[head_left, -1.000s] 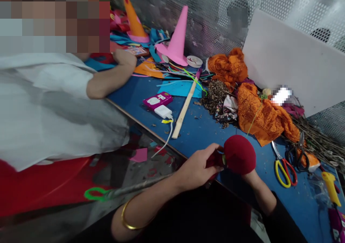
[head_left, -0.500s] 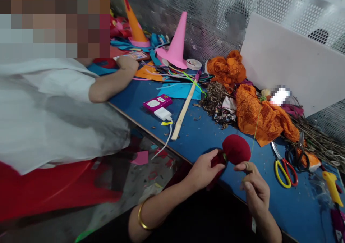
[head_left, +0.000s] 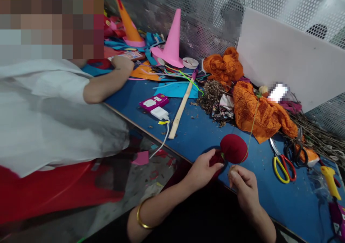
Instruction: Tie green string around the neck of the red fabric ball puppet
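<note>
My left hand [head_left: 203,167] is closed around the gathered neck of a dark red cloth. Above the grip the cloth bulges into a smooth, round stuffed ball [head_left: 234,148]. A yellow-green thread [head_left: 252,126] is wound about the neck just beside my left fingertips. From the orange cloth [head_left: 250,110], the thread runs down past the ball's right side towards my right hand [head_left: 244,183]. My right hand is pinched closed just below the ball, on the thread as far as I can see. Loose dark red cloth hangs below my left hand over the table edge, partly hidden.
On the blue table [head_left: 207,128] lie scissors [head_left: 283,164], a wooden stick [head_left: 182,110], a purple power strip [head_left: 153,102] with a white charger, and a yellow glue gun [head_left: 331,182]. Pink and orange paper cones [head_left: 172,41] stand behind. Another person's forearm [head_left: 107,83] rests at left.
My right hand came round from behind the ball to its near side, its fingers closing into a pinch. The thread now stretches past the ball. My left hand kept its grip.
</note>
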`<state>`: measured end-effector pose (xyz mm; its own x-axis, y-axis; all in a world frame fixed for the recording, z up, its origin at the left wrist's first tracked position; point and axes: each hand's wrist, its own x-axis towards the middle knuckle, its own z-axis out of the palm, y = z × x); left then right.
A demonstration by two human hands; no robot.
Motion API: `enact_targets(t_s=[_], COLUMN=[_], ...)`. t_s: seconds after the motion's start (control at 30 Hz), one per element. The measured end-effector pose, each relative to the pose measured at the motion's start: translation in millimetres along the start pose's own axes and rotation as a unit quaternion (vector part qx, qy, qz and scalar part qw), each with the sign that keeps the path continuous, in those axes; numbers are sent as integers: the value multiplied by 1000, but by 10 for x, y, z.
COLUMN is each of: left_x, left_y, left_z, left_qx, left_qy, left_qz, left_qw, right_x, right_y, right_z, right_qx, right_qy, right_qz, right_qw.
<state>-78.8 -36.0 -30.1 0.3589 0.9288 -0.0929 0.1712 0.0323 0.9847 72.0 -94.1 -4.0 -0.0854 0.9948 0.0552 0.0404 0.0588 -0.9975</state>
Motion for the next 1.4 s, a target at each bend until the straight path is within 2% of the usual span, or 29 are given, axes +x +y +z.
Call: enact_targets(t_s=[0.27, 0.4, 0.5, 0.57, 0.73, 0.87, 1.0, 1.2, 1.3, 1.4], left_x=[-66, -60, -36, -24, -40, -77, -117, -177, -202, -219], left_y=[14, -29, -77, -87, 38, 196, 284, 314, 326, 344], left_z=[49, 73, 71, 47, -56, -101, -122, -183, -217, -245], left_qx=[17, 87, 139, 171, 269, 282, 280, 282, 287, 284], left_qy=[27, 44, 36, 18, -65, -116, -133, -145, -145, -168], left_qz=[-10, -40, -61, -64, -84, -50, -42, -10, 17, 43], left_qw=[999, 994, 988, 983, 957, 951, 950, 948, 947, 943], right_x=[-81, -55, -58, -55, 129, 451, 723, 946, 1021, 1051], right_y=[-84, -46, -14, -42, -317, -495, -527, -423, -288, -117], right_z=[0, 58, 80, 56, -105, -209, -240, -273, -332, -407], right_qx=[-69, -84, -81, -68, -39, -87, -118, -139, -104, -30], right_qy=[34, 33, 22, -10, -135, -201, -219, -195, -207, -233], right_qz=[41, 52, 43, 20, -100, -121, -97, -27, 43, 152], right_qw=[996, 995, 996, 997, 985, 968, 964, 971, 972, 960])
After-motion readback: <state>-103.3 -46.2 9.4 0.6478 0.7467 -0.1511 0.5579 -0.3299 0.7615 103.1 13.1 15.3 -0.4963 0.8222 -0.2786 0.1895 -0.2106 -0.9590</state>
